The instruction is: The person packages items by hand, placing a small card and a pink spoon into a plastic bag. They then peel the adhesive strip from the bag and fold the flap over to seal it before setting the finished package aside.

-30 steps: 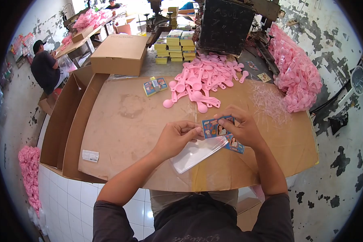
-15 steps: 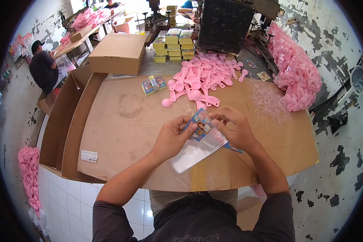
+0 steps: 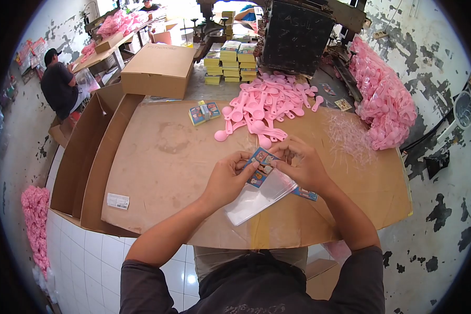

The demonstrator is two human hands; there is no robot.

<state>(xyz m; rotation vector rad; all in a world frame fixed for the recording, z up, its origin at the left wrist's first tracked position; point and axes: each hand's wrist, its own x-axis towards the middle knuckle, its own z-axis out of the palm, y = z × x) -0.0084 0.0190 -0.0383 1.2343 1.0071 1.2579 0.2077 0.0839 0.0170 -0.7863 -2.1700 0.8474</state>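
My left hand grips a small blue printed card, thumb on top and fingers beneath. At the card's right edge, my right hand is closed in a pinch, thumb against the printed face. Beneath both hands lies clear plastic bag film, flat on the cardboard. More blue printed card shows partly under my right wrist. A heap of pink plastic scoops lies just beyond my hands. To its left rests a banded bundle of cards.
Cardboard covers the table. Stacked card bundles and a closed carton stand at the back. Bagged pink scoops pile up at right, near plastic shreds. An open box borders the left. Another person sits far left.
My right fingers have come down closer onto the card's right edge. The card is tilted slightly differently in my left hand. The whole view has shifted a little.
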